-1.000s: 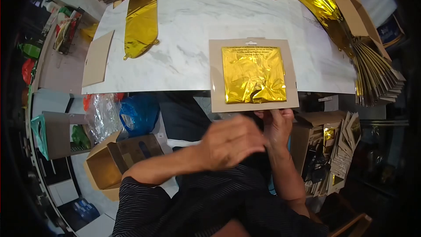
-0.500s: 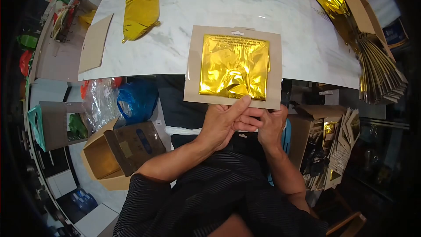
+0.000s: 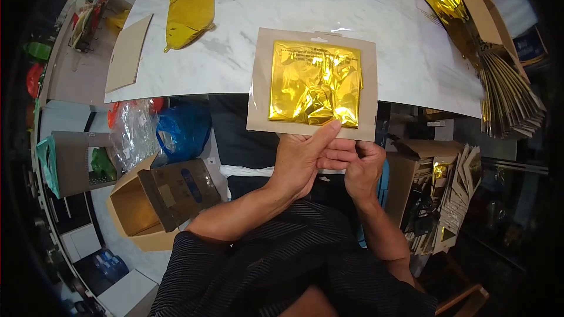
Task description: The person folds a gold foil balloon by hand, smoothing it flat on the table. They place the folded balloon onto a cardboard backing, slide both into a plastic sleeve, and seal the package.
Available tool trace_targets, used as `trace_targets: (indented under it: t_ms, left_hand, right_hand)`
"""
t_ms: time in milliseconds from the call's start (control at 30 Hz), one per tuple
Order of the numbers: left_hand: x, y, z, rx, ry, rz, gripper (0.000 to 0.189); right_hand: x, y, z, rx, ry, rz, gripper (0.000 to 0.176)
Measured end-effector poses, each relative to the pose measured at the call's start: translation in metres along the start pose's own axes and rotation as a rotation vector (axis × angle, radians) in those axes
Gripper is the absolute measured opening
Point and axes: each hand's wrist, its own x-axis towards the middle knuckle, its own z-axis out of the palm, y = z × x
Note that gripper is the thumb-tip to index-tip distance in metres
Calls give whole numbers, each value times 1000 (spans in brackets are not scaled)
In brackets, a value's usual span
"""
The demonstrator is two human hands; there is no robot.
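Note:
A folded gold foil balloon [image 3: 294,85] lies against a tan backing card [image 3: 370,103] in a clear plastic sleeve with a hang hole at the top. Small dark print shows through across its upper part. My left hand [image 3: 296,161] is closed on the bottom edge, its thumb pressed on the front and its other fingers behind and below. Closed at the lower right edge is my right hand [image 3: 362,173], its thumb and curled fingers pinching the sleeve's border. The two hands' fingers meet under the package, which is held up before the table's near edge.
On the white marbled table [image 3: 252,0] lie a flat gold foil balloon [image 3: 191,12] and a plain card [image 3: 129,53]. A fan of packed cards [image 3: 511,94] hangs over the right edge. Boxes of packages [image 3: 452,199] stand below right; an opened carton [image 3: 138,205] and blue bag [image 3: 185,132] sit left.
The package has tilted a little, and its bottom edge sits slightly higher in view. My left thumb has risen with it. Both hands keep nearly the same hold.

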Motion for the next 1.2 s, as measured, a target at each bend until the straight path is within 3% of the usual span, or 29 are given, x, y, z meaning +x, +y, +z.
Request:
trace_targets:
  t_ms: [133, 200, 333, 400, 500, 600, 700, 733, 800, 933, 1133, 1200]
  left_hand:
    - [0, -1, 2, -2, 4, 1, 30]
    - [0, -1, 3, -4, 4, 0, 30]
    - [0, -2, 6, -18, -19, 7, 31]
    - [-1, -2, 6, -33, -17, -10, 32]
    - [-7, 1, -3, -59, -52, -98, 33]
    - [-15, 4, -40, 136, -149, -168, 34]
    - [-10, 2, -77, 188, -241, 29, 28]
    - [-12, -5, -79, 186, -236, 29, 28]
    - [-24, 7, -45, 143, 97, 253, 25]
    - [-20, 11, -64, 160, 15, 248, 20]
    - [-17, 8, -58, 117, 111, 230, 22]
    - [-17, 8, -58, 118, 118, 227, 23]
  right_hand:
    - [-2, 2, -3, 25, -3, -8, 28]
    - [-4, -1, -5, -147, -10, -97, 28]
    - [-5, -8, -5, -184, -18, -187, 29]
    - [-4, -4, -7, -90, 27, -200, 19]
    - [0, -3, -13, -3, 75, -65, 19]
    - [0, -16, -8, 61, 91, 28, 20]
    - [2, -14, -4, 105, 76, 23, 20]
    - [2, -13, -4, 104, 52, 19, 21]
    - [2, -11, -3, 99, 35, 33, 21]
    - [3, -14, -5, 54, -38, 41, 23]
    - [-2, -16, -2, 42, -204, -104, 25]
    - [-3, -15, 0, 48, -157, -90, 26]
